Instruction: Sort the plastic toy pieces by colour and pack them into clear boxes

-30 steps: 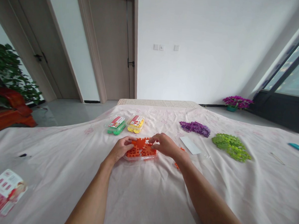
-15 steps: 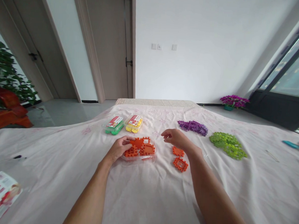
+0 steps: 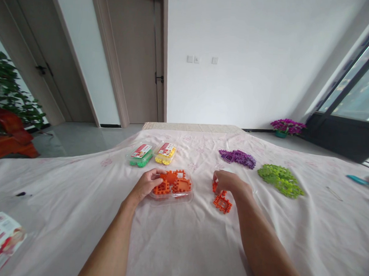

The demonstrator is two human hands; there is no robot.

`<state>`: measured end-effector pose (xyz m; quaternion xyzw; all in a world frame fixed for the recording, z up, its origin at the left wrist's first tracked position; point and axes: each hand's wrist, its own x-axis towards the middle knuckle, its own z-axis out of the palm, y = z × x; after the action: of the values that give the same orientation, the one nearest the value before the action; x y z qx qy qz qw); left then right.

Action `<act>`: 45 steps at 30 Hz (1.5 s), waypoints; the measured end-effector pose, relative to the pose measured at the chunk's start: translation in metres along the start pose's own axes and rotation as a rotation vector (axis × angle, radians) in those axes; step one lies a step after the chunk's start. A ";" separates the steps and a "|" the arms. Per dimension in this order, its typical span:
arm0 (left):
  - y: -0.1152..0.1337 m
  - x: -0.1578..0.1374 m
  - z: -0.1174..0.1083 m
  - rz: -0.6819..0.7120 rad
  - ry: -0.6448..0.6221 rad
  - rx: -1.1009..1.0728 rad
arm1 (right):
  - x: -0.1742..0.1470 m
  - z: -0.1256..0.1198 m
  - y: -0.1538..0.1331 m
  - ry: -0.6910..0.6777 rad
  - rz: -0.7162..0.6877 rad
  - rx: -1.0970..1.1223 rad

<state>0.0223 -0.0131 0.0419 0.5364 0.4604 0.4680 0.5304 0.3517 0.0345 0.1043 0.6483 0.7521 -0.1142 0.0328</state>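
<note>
My left hand (image 3: 147, 185) grips the left end of a clear plastic box (image 3: 173, 200), thumb on the near side and fingers over the rim. Orange notched building pieces (image 3: 182, 184) lie in it. To the right, my right hand (image 3: 228, 182) reaches down with curled fingers around an orange piece (image 3: 215, 186) on the cloth, partly covering it. Just nearer to me lies another orange piece (image 3: 222, 204), flat and frame-shaped.
Behind the box stand closed packs of green pieces (image 3: 142, 157) and yellow pieces (image 3: 165, 154). Purple pieces (image 3: 237, 158) and lime-green pieces (image 3: 280, 180) are heaped at the right. A printed label card (image 3: 1, 239) lies at the near left of the cloth (image 3: 172, 248).
My right hand has moved right and down, from above the cloth beside the box onto the farther orange piece. My left hand has stayed at the box.
</note>
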 end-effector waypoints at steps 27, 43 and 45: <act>0.011 -0.006 0.005 0.105 0.060 0.010 | -0.033 0.032 -0.132 0.528 -0.642 0.385; 0.010 -0.008 0.002 0.046 -0.058 -0.083 | -0.035 0.050 -0.149 0.525 -0.793 0.055; 0.010 -0.008 0.002 0.062 -0.072 -0.088 | -0.033 0.051 -0.148 0.511 -0.811 0.065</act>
<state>0.0228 -0.0210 0.0522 0.5431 0.4029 0.4845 0.5550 0.2060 -0.0285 0.0806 0.3104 0.9244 0.0220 -0.2206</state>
